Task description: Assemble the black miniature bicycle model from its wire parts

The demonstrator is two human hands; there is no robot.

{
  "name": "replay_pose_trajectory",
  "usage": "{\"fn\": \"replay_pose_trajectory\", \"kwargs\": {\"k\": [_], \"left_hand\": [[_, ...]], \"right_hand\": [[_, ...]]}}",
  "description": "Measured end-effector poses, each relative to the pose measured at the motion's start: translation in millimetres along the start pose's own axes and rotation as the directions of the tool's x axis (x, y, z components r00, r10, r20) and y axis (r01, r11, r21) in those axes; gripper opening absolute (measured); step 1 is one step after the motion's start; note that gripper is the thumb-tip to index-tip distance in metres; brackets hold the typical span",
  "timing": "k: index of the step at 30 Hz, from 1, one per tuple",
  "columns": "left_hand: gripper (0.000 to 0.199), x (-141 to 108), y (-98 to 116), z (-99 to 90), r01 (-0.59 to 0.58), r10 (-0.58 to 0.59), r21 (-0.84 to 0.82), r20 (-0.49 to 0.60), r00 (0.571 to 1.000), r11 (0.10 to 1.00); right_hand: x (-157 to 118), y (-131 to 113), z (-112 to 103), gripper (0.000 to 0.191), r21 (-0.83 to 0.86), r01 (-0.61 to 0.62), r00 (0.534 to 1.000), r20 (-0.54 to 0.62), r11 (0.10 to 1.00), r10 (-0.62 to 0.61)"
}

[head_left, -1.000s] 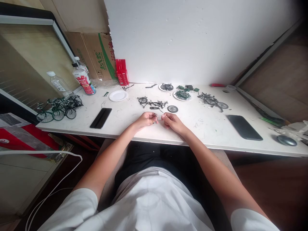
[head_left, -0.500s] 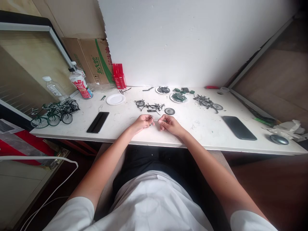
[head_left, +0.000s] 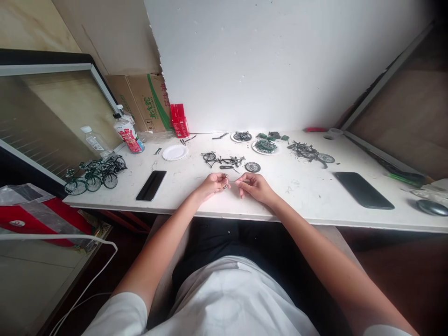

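A left hand [head_left: 212, 185] clamps its fingers on a small part [head_left: 226, 182] over the surface [head_left: 297, 189], as the right hand's [head_left: 258, 187] fingers pinch a thin rod [head_left: 233, 181] pointed toward it. Bikes [head_left: 93, 182] at far left look assembled; a frame [head_left: 234, 161], loose wheel [head_left: 252, 167] and heaped parts [head_left: 306, 151] suggest much remains.
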State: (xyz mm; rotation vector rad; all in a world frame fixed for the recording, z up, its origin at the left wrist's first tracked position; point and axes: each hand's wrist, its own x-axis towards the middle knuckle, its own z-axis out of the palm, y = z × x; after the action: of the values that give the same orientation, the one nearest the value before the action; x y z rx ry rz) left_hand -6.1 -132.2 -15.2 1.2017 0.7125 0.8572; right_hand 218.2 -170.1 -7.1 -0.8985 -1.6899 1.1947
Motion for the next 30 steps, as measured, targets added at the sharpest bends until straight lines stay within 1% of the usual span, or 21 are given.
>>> {"fn": "replay_pose_trajectory", "kwargs": {"k": [8, 15, 23, 30], "left_hand": [[0.043, -4.6, 5.7, -0.6, 0.026, -0.027, 0.03, 0.058, 0.998, 0.999], [0.045, -4.1, 7.2, 1.1, 0.035, -0.037, 0.052, 0.049, 0.998, 0.998], [0.046, -2.7, 5.0, 1.7, 0.012, -0.015, 0.053, 0.051, 0.999, 0.999], [0.044, -0.4, -0.4, -2.4, -0.008, 0.003, 0.091, 0.06, 0.998, 0.996]], "right_hand": [[-3.5, -3.3, -0.5, 0.042, -0.076, -0.018, 1.0, -0.022, 0.997, 0.016], [-4.4, -5.3, 0.6, 0.046, -0.104, -0.04, 0.997, -0.075, 0.994, 0.032], [0.0, 2.7, 0.7, 0.049, -0.123, -0.048, 0.992, -0.126, 0.991, 0.032], [0.7, 0.7, 2.2, 0.052, -0.128, -0.067, 0.99, -0.134, 0.989, 0.05]]}}
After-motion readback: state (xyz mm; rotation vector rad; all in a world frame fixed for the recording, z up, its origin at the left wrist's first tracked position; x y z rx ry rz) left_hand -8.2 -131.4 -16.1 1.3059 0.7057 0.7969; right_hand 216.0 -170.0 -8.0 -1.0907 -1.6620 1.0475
